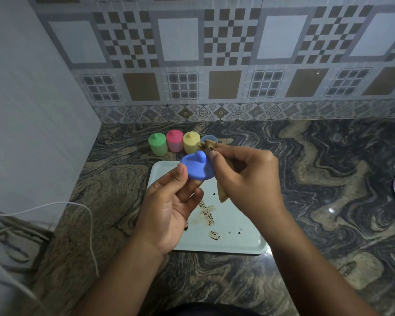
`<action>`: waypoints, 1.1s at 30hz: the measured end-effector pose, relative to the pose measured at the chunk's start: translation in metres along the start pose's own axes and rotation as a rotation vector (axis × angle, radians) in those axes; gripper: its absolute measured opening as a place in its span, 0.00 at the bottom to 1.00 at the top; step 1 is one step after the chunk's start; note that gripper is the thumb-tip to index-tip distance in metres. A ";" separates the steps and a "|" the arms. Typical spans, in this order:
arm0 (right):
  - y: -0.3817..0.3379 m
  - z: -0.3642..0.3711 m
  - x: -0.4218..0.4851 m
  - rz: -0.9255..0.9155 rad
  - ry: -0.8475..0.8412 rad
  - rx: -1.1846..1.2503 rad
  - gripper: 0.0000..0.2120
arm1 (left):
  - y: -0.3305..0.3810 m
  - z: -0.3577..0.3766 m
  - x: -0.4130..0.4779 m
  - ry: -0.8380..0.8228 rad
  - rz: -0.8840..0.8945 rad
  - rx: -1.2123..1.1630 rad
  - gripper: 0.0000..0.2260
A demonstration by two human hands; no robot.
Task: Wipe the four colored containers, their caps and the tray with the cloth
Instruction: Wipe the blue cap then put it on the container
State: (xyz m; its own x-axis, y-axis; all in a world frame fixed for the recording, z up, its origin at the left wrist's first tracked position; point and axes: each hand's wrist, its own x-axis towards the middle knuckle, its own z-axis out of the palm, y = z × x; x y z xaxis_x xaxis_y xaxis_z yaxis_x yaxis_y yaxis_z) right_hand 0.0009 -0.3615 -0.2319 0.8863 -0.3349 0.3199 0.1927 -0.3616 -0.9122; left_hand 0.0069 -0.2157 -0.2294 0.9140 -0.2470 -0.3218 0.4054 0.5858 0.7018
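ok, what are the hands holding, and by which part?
Left hand pinches the blue cap at its rim. Right hand grips the bunched cloth around its middle, ends sticking out.

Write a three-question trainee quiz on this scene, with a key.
1. True or false: the blue cap sits on its container.
2. Which hand grips the cloth? A. left B. right C. neither
3. Fill in: ___ containers wear caps.
Key
1. False: the left hand holds it.
2. B: the right hand.
3. Three: green container, pink container, yellow container.
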 end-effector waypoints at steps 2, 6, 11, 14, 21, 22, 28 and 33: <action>-0.001 -0.001 0.001 0.047 -0.031 0.072 0.06 | 0.004 0.000 0.002 -0.004 -0.022 -0.025 0.11; -0.002 0.005 -0.005 0.039 -0.064 0.132 0.06 | 0.008 0.002 0.005 -0.039 -0.013 -0.018 0.20; -0.005 0.005 -0.009 -0.029 -0.026 0.116 0.07 | 0.004 -0.001 0.003 -0.150 0.149 0.111 0.15; -0.004 0.004 -0.008 -0.086 0.002 0.111 0.08 | 0.007 -0.001 0.003 -0.075 0.126 0.099 0.10; -0.002 0.006 -0.013 -0.124 0.002 0.073 0.08 | 0.010 0.001 0.008 -0.053 0.099 0.070 0.21; -0.001 0.007 -0.014 -0.129 0.015 0.060 0.09 | 0.011 0.001 0.007 -0.065 0.105 0.063 0.23; -0.001 0.009 -0.014 -0.233 0.058 0.003 0.08 | 0.009 0.001 0.001 -0.110 0.182 0.087 0.12; -0.004 0.006 -0.011 -0.149 0.039 0.080 0.07 | 0.012 0.001 0.001 -0.020 0.151 0.181 0.14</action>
State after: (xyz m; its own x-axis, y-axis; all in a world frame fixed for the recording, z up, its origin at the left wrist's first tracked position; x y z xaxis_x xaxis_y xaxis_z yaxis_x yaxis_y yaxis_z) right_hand -0.0068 -0.3508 -0.2331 0.8288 -0.3167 0.4613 0.3547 -0.3402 -0.8709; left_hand 0.0125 -0.2091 -0.2205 0.9639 -0.1832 -0.1933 0.2586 0.4700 0.8439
